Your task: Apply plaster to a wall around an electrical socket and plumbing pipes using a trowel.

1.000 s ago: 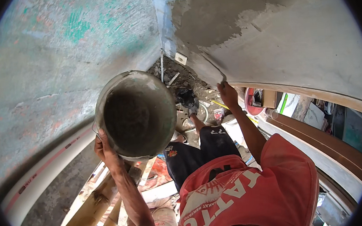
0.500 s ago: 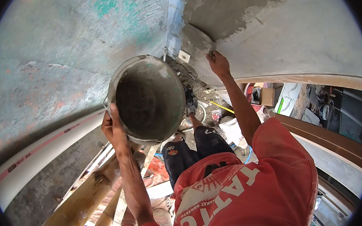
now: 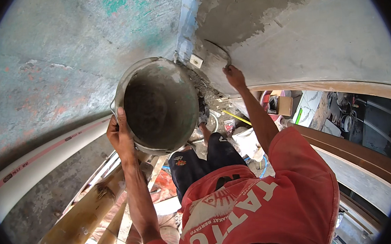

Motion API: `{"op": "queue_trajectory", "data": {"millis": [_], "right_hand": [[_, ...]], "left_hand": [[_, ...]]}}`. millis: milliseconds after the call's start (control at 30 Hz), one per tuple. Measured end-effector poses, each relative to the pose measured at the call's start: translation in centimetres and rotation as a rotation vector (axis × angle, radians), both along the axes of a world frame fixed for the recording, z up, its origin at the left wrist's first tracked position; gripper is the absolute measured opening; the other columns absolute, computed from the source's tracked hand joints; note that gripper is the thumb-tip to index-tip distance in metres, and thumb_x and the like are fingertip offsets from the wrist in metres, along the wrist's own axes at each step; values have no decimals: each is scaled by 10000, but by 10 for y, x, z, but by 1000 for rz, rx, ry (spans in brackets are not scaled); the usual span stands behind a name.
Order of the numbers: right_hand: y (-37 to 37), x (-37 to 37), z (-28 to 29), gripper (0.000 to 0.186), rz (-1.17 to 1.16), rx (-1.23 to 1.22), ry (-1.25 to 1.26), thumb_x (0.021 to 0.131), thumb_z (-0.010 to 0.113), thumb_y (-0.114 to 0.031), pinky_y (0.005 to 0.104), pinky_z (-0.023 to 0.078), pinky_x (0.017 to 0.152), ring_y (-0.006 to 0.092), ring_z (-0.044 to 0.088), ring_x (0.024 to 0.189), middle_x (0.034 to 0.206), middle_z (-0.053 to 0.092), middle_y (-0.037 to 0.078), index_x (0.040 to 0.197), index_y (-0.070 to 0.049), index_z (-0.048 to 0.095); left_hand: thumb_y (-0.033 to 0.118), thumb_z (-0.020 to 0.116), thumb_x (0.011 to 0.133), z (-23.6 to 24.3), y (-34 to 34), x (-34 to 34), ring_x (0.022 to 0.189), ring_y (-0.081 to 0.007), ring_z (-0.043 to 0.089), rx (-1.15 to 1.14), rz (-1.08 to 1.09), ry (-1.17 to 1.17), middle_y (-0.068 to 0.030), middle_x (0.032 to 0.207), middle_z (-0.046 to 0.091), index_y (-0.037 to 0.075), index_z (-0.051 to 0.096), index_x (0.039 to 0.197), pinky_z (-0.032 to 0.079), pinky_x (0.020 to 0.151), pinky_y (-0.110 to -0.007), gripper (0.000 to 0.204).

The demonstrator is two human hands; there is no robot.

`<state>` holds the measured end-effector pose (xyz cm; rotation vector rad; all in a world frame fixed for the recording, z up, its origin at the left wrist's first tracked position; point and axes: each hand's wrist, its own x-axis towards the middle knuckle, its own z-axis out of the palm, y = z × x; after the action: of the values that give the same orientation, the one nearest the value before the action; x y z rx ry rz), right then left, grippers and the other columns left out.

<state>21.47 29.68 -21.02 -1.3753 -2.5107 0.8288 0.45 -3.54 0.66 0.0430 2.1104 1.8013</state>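
Left hand (image 3: pixel 122 138) pinches a bucket's (image 3: pixel 162 108) rim, blocking some floor (image 3: pixel 221 105); right hand (image 3: pixel 234 77) curls round a trowel (image 3: pixel 229 62) near the right wall's (image 3: pixel 318 43) lower-left corner; socket (image 3: pixel 195 61) between; pipe (image 3: pixel 47 161) along the left wall's (image 3: pixel 72 76) lower edge.

soft light (dark, bowed edges)

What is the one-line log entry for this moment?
left hand: holds bucket | right hand: holds trowel at grey wall | white socket: near trowel
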Motion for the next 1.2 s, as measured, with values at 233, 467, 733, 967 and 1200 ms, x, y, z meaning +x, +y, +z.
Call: {"op": "queue_trajectory", "data": {"millis": [233,467,733,967,1200], "right_hand": [[-36,29,79,358,-46,-80,113,859,513,-392,405,417,559,327,559,601,631,561,143,844,-35,526],[-22,5,9,329,26,51,-285,858,489,-380,481,464,663,392,590,773,810,623,187,908,-56,513],[-26,1,92,338,-75,90,-159,845,510,-378,486,458,670,398,587,781,803,624,192,913,-48,534],[-13,12,208,355,-162,-168,204,826,562,-354,353,412,494,230,541,500,583,567,114,794,-1,541],[-47,6,274,362,-67,-200,483,870,535,-354,238,361,405,59,458,464,548,473,20,716,-34,462]], "left_hand": [[350,600,848,-1,-8,-3,565,-16,312,-39,18,-8,87,620,446,87,589,703,233,542,-197,301],[344,592,853,-2,-5,-4,597,-8,355,-67,-38,-25,82,670,525,50,658,817,279,571,-184,304],[330,606,851,-1,-3,-1,554,-24,249,-10,-21,63,102,578,348,97,510,598,190,506,-202,357],[349,616,839,0,0,-2,538,-51,238,28,-71,95,76,535,287,88,378,533,199,477,-231,467],[382,628,821,-6,-4,-5,539,-72,247,43,-108,106,58,523,294,70,369,531,222,483,-245,498]]}}
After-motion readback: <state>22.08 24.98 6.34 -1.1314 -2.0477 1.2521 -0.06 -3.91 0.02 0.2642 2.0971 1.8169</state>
